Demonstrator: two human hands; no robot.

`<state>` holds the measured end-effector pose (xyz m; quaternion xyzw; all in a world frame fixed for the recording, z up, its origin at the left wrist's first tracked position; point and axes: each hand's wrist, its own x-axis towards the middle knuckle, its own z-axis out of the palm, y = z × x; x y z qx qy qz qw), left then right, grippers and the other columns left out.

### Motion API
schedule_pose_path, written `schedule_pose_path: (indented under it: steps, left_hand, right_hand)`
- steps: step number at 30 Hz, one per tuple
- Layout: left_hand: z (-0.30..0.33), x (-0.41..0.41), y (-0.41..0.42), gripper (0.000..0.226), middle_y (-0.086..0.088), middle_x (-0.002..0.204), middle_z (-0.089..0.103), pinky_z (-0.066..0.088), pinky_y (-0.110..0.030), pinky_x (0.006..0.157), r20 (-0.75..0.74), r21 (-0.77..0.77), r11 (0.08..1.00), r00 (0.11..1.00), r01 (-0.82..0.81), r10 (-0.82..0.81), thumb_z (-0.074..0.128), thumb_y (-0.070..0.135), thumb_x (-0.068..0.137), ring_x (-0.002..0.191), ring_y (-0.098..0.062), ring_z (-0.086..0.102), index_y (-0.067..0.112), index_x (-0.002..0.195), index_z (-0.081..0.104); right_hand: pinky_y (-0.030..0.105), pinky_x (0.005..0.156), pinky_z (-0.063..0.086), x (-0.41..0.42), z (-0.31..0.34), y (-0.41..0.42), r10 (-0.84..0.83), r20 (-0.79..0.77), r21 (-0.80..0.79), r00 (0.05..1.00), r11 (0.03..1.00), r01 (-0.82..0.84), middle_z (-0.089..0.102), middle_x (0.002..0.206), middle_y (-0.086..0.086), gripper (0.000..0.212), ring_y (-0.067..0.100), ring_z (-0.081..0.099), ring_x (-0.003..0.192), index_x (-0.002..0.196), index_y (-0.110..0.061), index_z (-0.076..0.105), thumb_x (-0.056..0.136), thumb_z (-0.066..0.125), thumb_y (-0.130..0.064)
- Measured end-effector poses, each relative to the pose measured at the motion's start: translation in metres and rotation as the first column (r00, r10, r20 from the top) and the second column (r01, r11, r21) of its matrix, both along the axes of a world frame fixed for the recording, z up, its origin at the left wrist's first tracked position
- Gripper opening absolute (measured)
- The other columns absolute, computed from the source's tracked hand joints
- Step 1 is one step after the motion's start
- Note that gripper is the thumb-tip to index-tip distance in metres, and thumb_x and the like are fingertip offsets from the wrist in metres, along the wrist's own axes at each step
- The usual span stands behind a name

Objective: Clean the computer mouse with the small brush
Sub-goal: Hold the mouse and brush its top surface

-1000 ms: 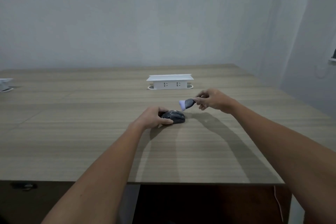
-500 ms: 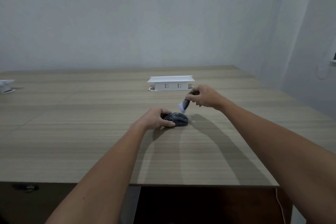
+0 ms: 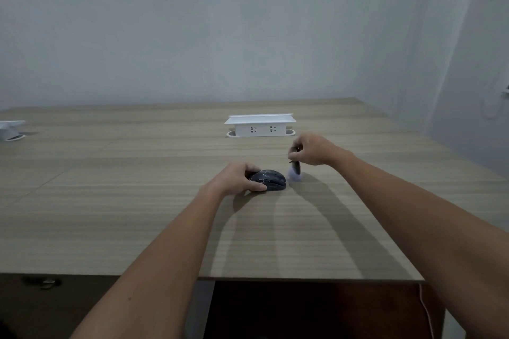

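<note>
Mouse (image 3: 268, 179) lay on the tabletop (image 3: 110, 201) just right of the frame's centre, a dark rounded body with its long axis running left to right across the picture. The left hand (image 3: 234, 177) gripped it from the left, its fingers (image 3: 254, 187) curled closed round the near and far sides, so the right end and the top of the shell stayed bare. The right hand (image 3: 311, 148) hung a little higher and to the right, its fingers pinched shut on the dark handle of the brush (image 3: 295, 170), which pointed almost straight down. The pale bristle tuft sat just beside the right end of the mouse, low near the tabletop; whether it touched the shell or the wood could not be told, since the tuft was blurred. So the mouse lay to the left of the bristles, and the right hand was the nearer one to the exposed end. Any coming stroke would probably need to travel leftward along that long axis, toward the steadying hand. A white socket box (image 3: 260, 125) stood well behind both hands, higher in the frame and clear of the work. Pale flecks showed on the top of the mouse, which suggested the cleaning was far from finished.
</note>
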<state>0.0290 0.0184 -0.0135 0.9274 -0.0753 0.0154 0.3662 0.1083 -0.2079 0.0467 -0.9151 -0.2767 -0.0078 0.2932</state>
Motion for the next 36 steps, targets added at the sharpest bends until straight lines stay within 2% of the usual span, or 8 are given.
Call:
schedule_pose_path:
  steps: [5, 10, 14, 19, 24, 28, 33, 36]
  left_hand:
    - [0.001, -0.001, -0.001, 0.031, -0.006, 0.097, 0.078, 0.052, -0.033, 0.082, 0.009, 0.002, 1.000, 1.000, -0.017, 0.017, 0.084, 0.031, 0.075, 0.085, -0.017, 0.069, 0.019, 0.103, 0.076]
    - [0.002, 0.000, -0.002, 0.035, -0.002, 0.096, 0.078, 0.054, -0.036, 0.085, -0.005, 0.034, 0.999, 1.000, -0.017, 0.017, 0.084, 0.034, 0.072, 0.094, -0.021, 0.072, 0.021, 0.104, 0.077]
    - [0.003, 0.000, -0.002, 0.031, -0.007, 0.094, 0.078, 0.047, -0.027, 0.074, 0.011, 0.040, 0.999, 1.000, -0.019, 0.019, 0.084, 0.032, 0.075, 0.078, -0.012, 0.065, 0.018, 0.101, 0.076]
    - [0.003, -0.001, -0.005, 0.031, -0.007, 0.094, 0.078, 0.047, -0.026, 0.073, 0.031, 0.052, 0.998, 0.999, -0.022, 0.020, 0.084, 0.029, 0.075, 0.078, -0.011, 0.064, 0.016, 0.102, 0.077]
    - [0.001, 0.000, -0.003, 0.030, -0.002, 0.087, 0.078, 0.047, -0.029, 0.071, 0.040, 0.061, 0.997, 0.998, -0.042, 0.040, 0.085, 0.035, 0.072, 0.074, -0.011, 0.063, 0.020, 0.098, 0.078]
    - [0.003, -0.001, -0.006, 0.031, -0.005, 0.082, 0.076, 0.044, -0.027, 0.067, 0.058, 0.080, 0.996, 0.997, -0.048, 0.043, 0.085, 0.034, 0.073, 0.070, -0.012, 0.060, 0.015, 0.096, 0.078]
    - [0.002, -0.002, -0.008, 0.030, 0.002, 0.071, 0.067, 0.038, -0.025, 0.059, 0.071, 0.100, 0.992, 0.995, -0.076, 0.070, 0.086, 0.035, 0.072, 0.063, -0.010, 0.054, 0.013, 0.091, 0.077]
    - [0.002, -0.002, -0.009, 0.031, 0.001, 0.071, 0.068, 0.037, -0.025, 0.057, 0.074, 0.117, 0.990, 0.994, -0.084, 0.076, 0.085, 0.036, 0.072, 0.062, -0.011, 0.053, 0.013, 0.090, 0.077]
  right_hand:
    - [0.020, 0.049, 0.045, -0.005, -0.002, -0.001, 0.132, -0.128, 0.259, 0.983, 0.961, -0.095, 0.059, 0.065, -0.001, 0.025, 0.009, 0.051, 0.051, 0.090, 0.001, 0.073, 0.093, 0.067, -0.022]
    - [0.024, 0.050, 0.044, -0.003, 0.000, -0.001, 0.001, -0.017, 0.043, 1.000, 0.999, -0.001, 0.060, 0.070, 0.004, 0.022, 0.017, 0.053, 0.059, 0.089, 0.001, 0.072, 0.090, 0.064, -0.020]
    - [0.021, 0.047, 0.044, -0.008, 0.003, -0.002, 0.122, -0.114, 0.248, 0.986, 0.965, -0.090, 0.060, 0.067, 0.001, 0.025, 0.010, 0.052, 0.052, 0.091, 0.000, 0.073, 0.091, 0.067, -0.023]
    - [0.023, 0.054, 0.041, -0.009, 0.002, -0.007, 0.024, 0.116, -0.118, 0.993, 0.993, -0.010, 0.061, 0.065, -0.001, 0.013, 0.012, 0.053, 0.059, 0.075, -0.010, 0.073, 0.084, 0.065, -0.014]
    - [0.019, 0.049, 0.045, -0.018, -0.004, -0.008, 0.133, -0.096, 0.266, 0.986, 0.958, -0.103, 0.059, 0.065, -0.003, 0.020, 0.008, 0.052, 0.051, 0.090, -0.002, 0.074, 0.090, 0.067, -0.021]
    - [0.021, 0.051, 0.045, -0.016, -0.005, -0.012, 0.028, 0.022, 0.025, 0.999, 0.999, -0.029, 0.064, 0.067, 0.002, 0.016, 0.009, 0.054, 0.054, 0.086, -0.005, 0.076, 0.085, 0.067, -0.018]
    - [0.021, 0.049, 0.044, -0.024, 0.002, -0.013, 0.122, -0.079, 0.248, 0.989, 0.964, -0.099, 0.060, 0.065, -0.002, 0.017, 0.008, 0.050, 0.050, 0.088, -0.005, 0.077, 0.086, 0.068, -0.020]
    - [0.017, 0.046, 0.044, -0.022, -0.001, -0.015, 0.092, -0.049, 0.067, 0.995, 0.994, -0.088, 0.062, 0.065, 0.001, 0.015, 0.010, 0.054, 0.052, 0.087, -0.005, 0.077, 0.086, 0.068, -0.017]
